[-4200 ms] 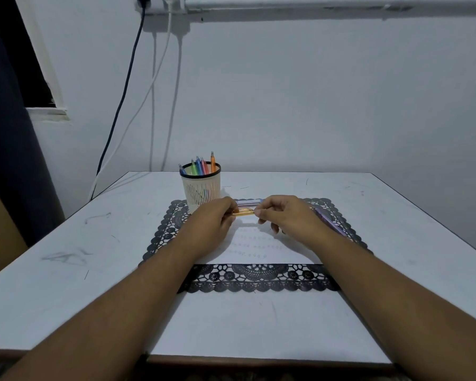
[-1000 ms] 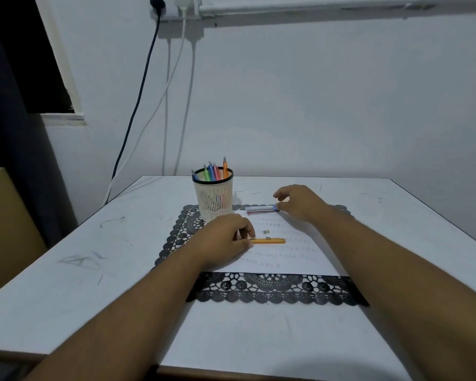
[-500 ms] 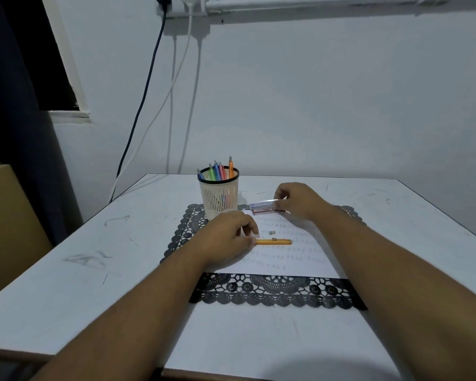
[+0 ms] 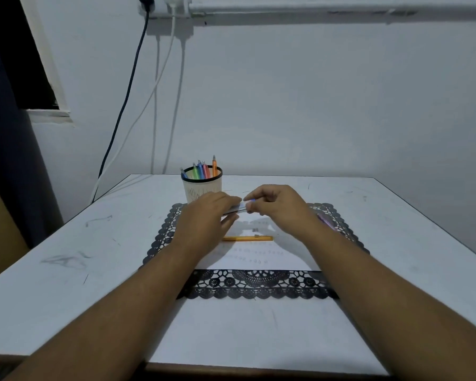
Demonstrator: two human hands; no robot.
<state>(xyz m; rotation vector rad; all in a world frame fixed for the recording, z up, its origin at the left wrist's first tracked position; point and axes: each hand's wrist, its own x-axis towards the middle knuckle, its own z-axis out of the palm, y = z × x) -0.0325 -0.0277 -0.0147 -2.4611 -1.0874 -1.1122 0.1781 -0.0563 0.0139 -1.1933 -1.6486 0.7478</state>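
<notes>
Orange pencil (image 4: 248,238) lies flat on the sheet of paper (image 4: 259,259), parallel to the near table edge. It is within reach and unlikely to roll off. A small loose part (image 4: 255,229) rests on the paper just beyond it, apart from the barrel. It is too small to identify.

Head view, work in hand:
- A slim clear case (image 4: 238,209) with a blue end is held above the paper, between the two hands and in front of the pen cup (image 4: 201,188). Holding it over the sheet means anything that drops out should land on white paper, where it is easy to find.
- Left hand (image 4: 206,215): narrow grip. The fingers reach forward over the left end of the case and the thumb lies beneath it, so the end is pinched.
- Right hand (image 4: 278,207): fingers curled, with the fingertips pinching the right, blue end. This two-ended grip suits pulling or sliding the case open, though that is a judgement. The case is blurred and no opening can be made out.

Head view, surroundings:
- The paper lies on a black lace placemat (image 4: 259,287), which marks off the work area on the white table (image 4: 66,243).
- The cup holds several coloured pens upright.
- A purple pen (image 4: 326,221) lies on the mat beside the right wrist.
</notes>
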